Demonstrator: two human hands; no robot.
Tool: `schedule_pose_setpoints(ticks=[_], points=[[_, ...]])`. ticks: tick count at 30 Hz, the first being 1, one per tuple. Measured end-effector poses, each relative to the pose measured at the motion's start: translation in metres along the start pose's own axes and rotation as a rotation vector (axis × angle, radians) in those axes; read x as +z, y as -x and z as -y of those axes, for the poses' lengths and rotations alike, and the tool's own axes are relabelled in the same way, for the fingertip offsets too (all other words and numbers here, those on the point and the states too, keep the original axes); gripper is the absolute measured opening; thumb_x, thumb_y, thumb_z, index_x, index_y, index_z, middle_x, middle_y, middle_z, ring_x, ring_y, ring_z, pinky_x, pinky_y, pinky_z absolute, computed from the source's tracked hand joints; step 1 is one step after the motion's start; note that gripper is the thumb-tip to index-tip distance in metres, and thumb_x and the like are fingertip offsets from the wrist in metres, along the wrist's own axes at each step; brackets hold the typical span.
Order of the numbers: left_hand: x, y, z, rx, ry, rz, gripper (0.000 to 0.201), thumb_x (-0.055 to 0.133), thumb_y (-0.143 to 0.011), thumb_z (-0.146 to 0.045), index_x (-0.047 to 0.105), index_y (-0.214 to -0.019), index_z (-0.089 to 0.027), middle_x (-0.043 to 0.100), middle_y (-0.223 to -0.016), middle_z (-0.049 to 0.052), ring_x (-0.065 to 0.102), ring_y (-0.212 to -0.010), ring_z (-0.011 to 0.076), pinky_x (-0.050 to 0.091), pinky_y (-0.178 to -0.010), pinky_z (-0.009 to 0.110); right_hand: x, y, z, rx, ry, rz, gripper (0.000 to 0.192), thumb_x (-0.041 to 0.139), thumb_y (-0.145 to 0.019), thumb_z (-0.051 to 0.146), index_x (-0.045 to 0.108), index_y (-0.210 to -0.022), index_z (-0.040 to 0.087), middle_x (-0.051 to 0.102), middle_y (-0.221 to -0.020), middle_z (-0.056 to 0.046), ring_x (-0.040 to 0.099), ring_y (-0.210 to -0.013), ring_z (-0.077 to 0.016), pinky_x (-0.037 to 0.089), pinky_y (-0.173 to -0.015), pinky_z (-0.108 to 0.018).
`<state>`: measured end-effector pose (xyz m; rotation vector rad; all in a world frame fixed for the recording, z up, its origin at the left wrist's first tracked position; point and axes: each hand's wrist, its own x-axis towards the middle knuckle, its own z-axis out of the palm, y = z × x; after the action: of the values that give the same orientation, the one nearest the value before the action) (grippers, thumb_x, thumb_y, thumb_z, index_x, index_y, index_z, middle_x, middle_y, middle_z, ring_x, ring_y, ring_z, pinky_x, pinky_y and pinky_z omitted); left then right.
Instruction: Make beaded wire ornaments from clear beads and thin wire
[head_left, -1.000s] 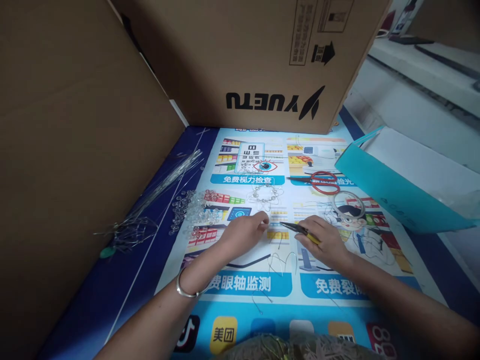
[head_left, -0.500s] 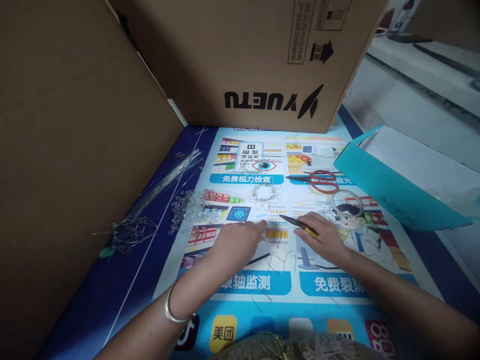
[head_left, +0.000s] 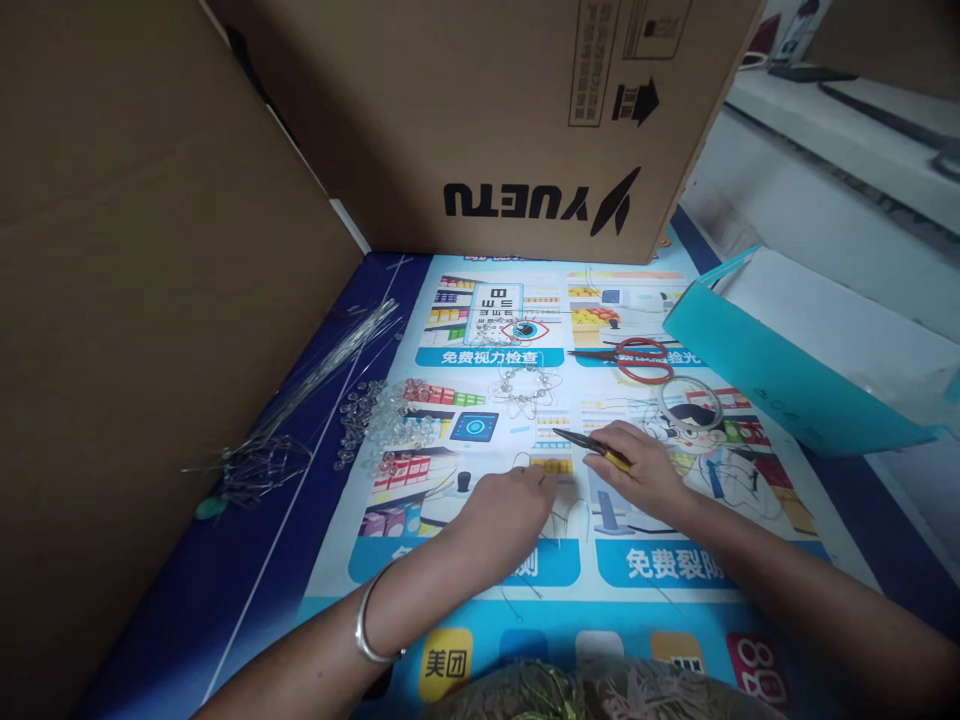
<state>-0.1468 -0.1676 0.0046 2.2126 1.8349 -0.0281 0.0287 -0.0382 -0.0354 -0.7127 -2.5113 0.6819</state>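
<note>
As viewed from the head camera: far cardboard panel [head_left: 525, 110] and left cardboard panel [head_left: 150, 260] upright, walling off the back and left of the printed worktop [head_left: 334, 605]; open-topped teal box [head_left: 780, 370] at right.
Left margin: sheaf of straight wires [head_left: 341, 350]; bundle of bent wires [head_left: 262, 470] at its near end; heap of clear beads [head_left: 382, 425] just to the right.
Beyond the hands: beaded ring [head_left: 523, 398] with thin wire loops; red-handled scissors [head_left: 643, 360]; pale hoop [head_left: 661, 398].
Near edge: plastic-wrapped material [head_left: 570, 692], cut off by the frame.
Pliers [head_left: 592, 445]: near the worktop's middle, dark nose pointing left and slightly away; long axis slanting back rightward to a yellow handle.
Right hand [head_left: 637, 468]: fingers wrapped around the pliers' handle.
Left hand [head_left: 517, 510]: fingers bent downward beside loose wires [head_left: 586, 515]; fingertips hidden, grip not discernible; silver bracelet [head_left: 365, 630] at the wrist.
Counts: pliers, one; scissors, one; beaded ring in clear outline, one; cardboard panels, two; teal box, one; beads, too crowded for counting.
</note>
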Motion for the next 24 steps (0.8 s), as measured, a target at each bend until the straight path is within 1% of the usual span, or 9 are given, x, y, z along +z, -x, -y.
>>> schedule_pose_setpoints(ticks=[4,8,10,12,14,17,20,24], points=[[0.003,-0.001,0.000,0.011,0.033,0.041,0.028,0.036,-0.077,-0.006,0.054,-0.096,-0.014,0.060,-0.088,0.011,0.058,-0.074,0.0228,0.040,-0.056,0.028,0.000,0.000,0.000,-0.005,0.013,0.004,0.027,0.053,-0.082,0.036,0.056,-0.103,0.019,0.059,-0.093,-0.005,0.054,-0.088,-0.0167,0.044,-0.075,-0.029],[0.001,-0.001,0.004,0.022,0.114,0.062,0.024,0.038,-0.080,-0.013,0.055,-0.097,-0.014,0.061,-0.092,0.012,0.058,-0.076,0.0229,0.039,-0.058,0.027,-0.002,-0.001,0.001,-0.020,0.012,0.009,0.025,0.053,-0.082,0.036,0.056,-0.100,0.019,0.059,-0.091,-0.005,0.054,-0.086,-0.0163,0.044,-0.074,-0.029],[-0.004,0.000,0.007,0.025,0.173,0.078,0.020,0.039,-0.081,-0.018,0.056,-0.091,-0.014,0.062,-0.087,0.011,0.058,-0.071,0.0214,0.036,-0.056,0.026,-0.003,-0.001,0.002,-0.025,0.011,0.018,0.024,0.053,-0.082,0.036,0.056,-0.100,0.020,0.058,-0.090,-0.005,0.054,-0.085,-0.0162,0.044,-0.073,-0.029],[-0.012,0.002,0.011,0.016,0.260,0.099,0.018,0.040,-0.082,-0.023,0.056,-0.083,-0.015,0.062,-0.077,0.008,0.056,-0.064,0.0184,0.032,-0.052,0.025,-0.003,-0.001,0.001,-0.025,0.013,0.034,0.024,0.052,-0.082,0.036,0.056,-0.100,0.020,0.058,-0.090,-0.005,0.054,-0.085,-0.0165,0.044,-0.073,-0.029],[-0.020,0.003,0.017,0.024,0.403,0.120,0.017,0.040,-0.082,-0.025,0.054,-0.078,-0.017,0.059,-0.068,0.004,0.053,-0.058,0.0149,0.029,-0.050,0.023,-0.002,0.000,0.001,-0.027,0.017,0.050,0.025,0.052,-0.082,0.036,0.055,-0.101,0.020,0.058,-0.090,-0.005,0.054,-0.085,-0.0168,0.044,-0.073,-0.029],[-0.027,0.001,0.027,0.047,0.699,0.134,0.011,0.041,-0.082,-0.023,0.051,-0.079,-0.018,0.057,-0.064,-0.001,0.050,-0.056,0.0110,0.030,-0.049,0.021,0.000,0.001,-0.001,-0.041,0.027,0.037,0.026,0.052,-0.082,0.036,0.054,-0.102,0.020,0.058,-0.091,-0.006,0.054,-0.086,-0.0169,0.044,-0.074,-0.029],[-0.025,-0.004,0.039,-0.013,0.946,0.079,0.006,0.043,-0.081,-0.021,0.048,-0.079,-0.018,0.056,-0.066,-0.002,0.049,-0.056,0.0088,0.033,-0.050,0.019,0.000,0.001,-0.003,-0.053,0.102,0.010,0.027,0.051,-0.082,0.036,0.054,-0.103,0.019,0.056,-0.094,-0.007,0.053,-0.088,-0.0176,0.044,-0.074,-0.030],[-0.020,-0.011,0.053,-0.107,1.180,0.027,0.004,0.047,-0.080,-0.022,0.046,-0.079,-0.018,0.051,-0.060,-0.004,0.044,-0.050,0.0067,0.032,-0.045,0.017,-0.006,-0.001,-0.004,-0.128,0.323,0.018,0.028,0.051,-0.082,0.037,0.056,-0.101,0.017,0.056,-0.094,-0.010,0.050,-0.089,-0.0213,0.042,-0.076,-0.035]])
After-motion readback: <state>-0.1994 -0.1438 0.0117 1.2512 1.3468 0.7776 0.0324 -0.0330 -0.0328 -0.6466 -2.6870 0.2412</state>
